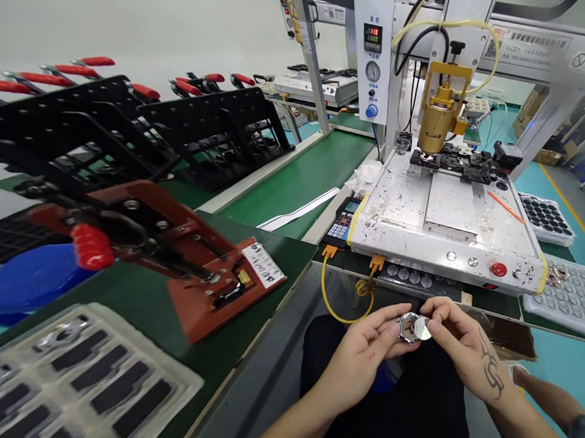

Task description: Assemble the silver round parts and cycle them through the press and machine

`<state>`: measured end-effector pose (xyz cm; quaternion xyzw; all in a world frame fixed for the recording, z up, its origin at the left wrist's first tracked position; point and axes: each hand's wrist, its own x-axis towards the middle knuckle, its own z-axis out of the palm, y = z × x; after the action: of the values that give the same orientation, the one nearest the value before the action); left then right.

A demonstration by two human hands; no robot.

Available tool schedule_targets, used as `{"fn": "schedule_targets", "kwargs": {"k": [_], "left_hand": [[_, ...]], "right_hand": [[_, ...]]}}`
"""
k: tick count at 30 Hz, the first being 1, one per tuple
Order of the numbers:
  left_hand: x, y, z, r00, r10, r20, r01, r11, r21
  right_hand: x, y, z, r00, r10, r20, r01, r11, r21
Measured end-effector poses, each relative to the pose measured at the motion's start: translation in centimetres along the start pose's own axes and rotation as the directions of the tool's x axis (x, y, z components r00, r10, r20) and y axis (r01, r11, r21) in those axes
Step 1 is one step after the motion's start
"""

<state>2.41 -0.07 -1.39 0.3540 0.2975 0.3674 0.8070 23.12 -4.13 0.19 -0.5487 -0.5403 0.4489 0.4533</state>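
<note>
My left hand [363,354] pinches a small silver metal ring [407,327] at lap height, just in front of the bench edge. My right hand [464,344] meets it from the right, its fingertips closed on a thin round silver disc [423,329] that touches the ring. Both hands hover over my dark trousers, below the white dispensing machine [447,216].
A red clamp fixture [170,250] lies on the green mat to the left, with a clear tray of black parts [76,377] in front of it. Black racks with red-handled clamps [128,127] stand behind. White part trays [572,298] sit at right. A yellow cable [337,302] hangs off the machine.
</note>
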Motion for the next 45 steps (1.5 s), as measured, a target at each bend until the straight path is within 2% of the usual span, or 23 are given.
{"fn": "schedule_targets", "kwargs": {"k": [4,13,21,25,29,36,45], "left_hand": [[-0.2,-0.1,0.4,1.0,0.013,0.0,-0.013,1.0,0.01],[-0.2,-0.5,0.8,0.999,0.036,-0.003,-0.035,0.999,0.009],[-0.6,0.0,0.8,0.999,-0.028,-0.025,0.025,0.994,-0.105],[-0.6,0.3,1.0,0.997,-0.065,-0.032,0.059,0.987,-0.146],[-0.5,0.3,1.1,0.996,-0.079,-0.047,0.072,0.988,-0.137],[-0.6,-0.1,0.9,0.998,-0.033,-0.047,0.029,0.997,-0.067],[-0.7,-0.1,1.6,0.999,0.048,-0.022,-0.047,0.998,0.052]], "right_hand": [[-0.2,-0.1,0.6,0.999,0.007,0.039,-0.007,1.0,-0.006],[-0.4,-0.3,0.9,1.0,0.003,0.02,-0.003,1.0,0.024],[-1.1,1.5,-0.3,0.998,0.063,-0.009,-0.057,0.951,0.305],[-1.0,1.9,-0.4,0.997,0.082,0.0,-0.077,0.939,0.334],[-1.0,1.7,-0.3,0.997,0.076,0.002,-0.072,0.941,0.331],[-1.0,1.0,-0.3,0.998,0.054,0.016,-0.057,0.953,0.297],[-0.6,-1.1,0.7,1.0,0.0,0.016,-0.001,1.0,0.028]]}}
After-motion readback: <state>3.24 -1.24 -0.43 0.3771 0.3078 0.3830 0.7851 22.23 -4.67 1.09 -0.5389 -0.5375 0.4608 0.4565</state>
